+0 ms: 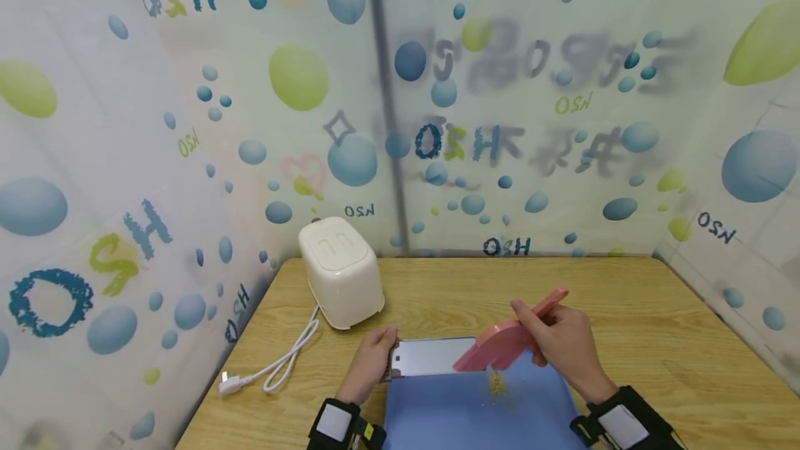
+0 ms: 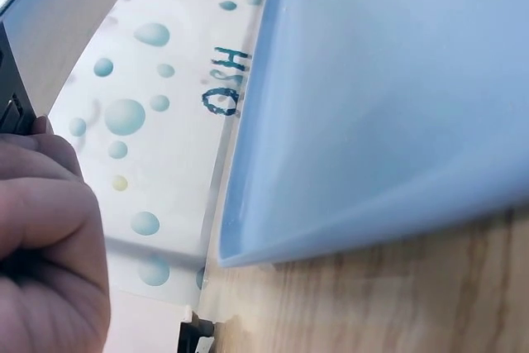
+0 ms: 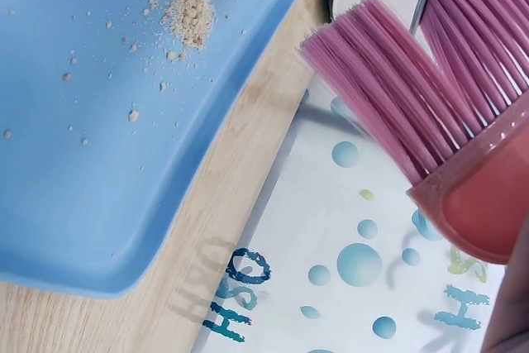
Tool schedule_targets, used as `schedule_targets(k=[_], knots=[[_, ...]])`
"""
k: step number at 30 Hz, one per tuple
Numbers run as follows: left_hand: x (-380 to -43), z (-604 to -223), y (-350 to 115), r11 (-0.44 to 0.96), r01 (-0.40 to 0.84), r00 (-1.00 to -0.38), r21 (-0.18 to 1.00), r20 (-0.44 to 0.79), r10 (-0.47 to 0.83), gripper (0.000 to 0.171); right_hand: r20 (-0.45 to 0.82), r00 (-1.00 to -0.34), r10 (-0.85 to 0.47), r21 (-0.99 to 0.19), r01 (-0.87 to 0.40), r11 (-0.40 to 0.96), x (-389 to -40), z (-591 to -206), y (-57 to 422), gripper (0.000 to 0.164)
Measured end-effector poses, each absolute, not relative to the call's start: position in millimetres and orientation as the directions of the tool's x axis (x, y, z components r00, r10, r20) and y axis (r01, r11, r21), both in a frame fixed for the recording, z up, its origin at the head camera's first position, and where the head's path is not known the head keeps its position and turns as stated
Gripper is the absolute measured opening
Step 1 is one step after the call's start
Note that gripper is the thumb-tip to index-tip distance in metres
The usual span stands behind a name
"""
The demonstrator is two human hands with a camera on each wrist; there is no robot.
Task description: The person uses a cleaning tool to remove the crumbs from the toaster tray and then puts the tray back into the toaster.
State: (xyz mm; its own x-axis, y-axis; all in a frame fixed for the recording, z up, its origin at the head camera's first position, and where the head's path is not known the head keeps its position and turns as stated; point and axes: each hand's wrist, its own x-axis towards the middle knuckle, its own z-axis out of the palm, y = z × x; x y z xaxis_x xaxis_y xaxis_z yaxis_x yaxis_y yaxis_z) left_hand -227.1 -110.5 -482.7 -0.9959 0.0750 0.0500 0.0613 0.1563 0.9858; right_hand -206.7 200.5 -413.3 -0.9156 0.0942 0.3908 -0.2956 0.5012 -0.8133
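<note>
My left hand (image 1: 370, 361) grips the left end of a flat, shiny metal crumb tray (image 1: 425, 357), held at the far edge of a blue plastic tray (image 1: 462, 412). In the left wrist view its fingers (image 2: 50, 212) are curled by the crumb tray's dark end. A pink brush (image 1: 506, 340) is in my right hand (image 1: 570, 347), pinched by its handle, bristles slanting down to the left at the crumb tray's right end. Below the brush, a small heap of tan crumbs (image 3: 190, 7) lies on the blue tray, with loose specks around it.
A white toaster (image 1: 340, 273) stands at the back left of the wooden table (image 1: 656, 339). Its white cord (image 1: 290, 360) lies looped beside it, ending in a plug (image 1: 231, 384). Patterned curtains (image 1: 531, 193) hang behind and on both sides.
</note>
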Motion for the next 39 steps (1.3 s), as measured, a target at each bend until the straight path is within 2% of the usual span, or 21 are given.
schedule_targets(k=[11,17,22,28,34,39], knots=[[-224.2,-478.6,-110.5,0.144,0.045,-0.997,0.989,0.035,0.066,0.035,0.338,-0.934,0.115,-0.847,-0.248,0.47,-204.8,-410.4,204.2,0.043],[-224.3,-477.5,-111.3,0.146,0.038,-0.997,0.989,0.027,0.075,0.035,0.28,-0.948,0.154,-0.896,-0.2,0.396,-206.8,-408.1,209.2,0.049],[-223.7,-476.7,-111.8,0.155,0.041,-0.997,0.987,0.029,0.075,0.035,0.277,-0.946,0.166,-0.919,-0.211,0.332,-208.7,-407.7,213.9,0.048],[-225.1,-477.4,-112.6,0.144,0.038,-0.996,0.989,0.026,0.088,0.034,0.376,-0.921,0.099,-0.907,-0.344,0.243,-213.9,-394.3,213.9,0.036],[-225.7,-475.1,-110.5,0.127,0.025,-0.993,0.992,0.01,0.117,0.034,0.556,-0.826,-0.093,-0.815,-0.564,0.136,-220.4,-371.7,200.9,0.024],[-226.2,-474.0,-104.2,0.141,0.044,-0.992,0.989,0.026,0.124,0.035,0.6,-0.766,-0.23,-0.784,-0.62,0.017,-226.1,-359.8,177.3,0.025]])
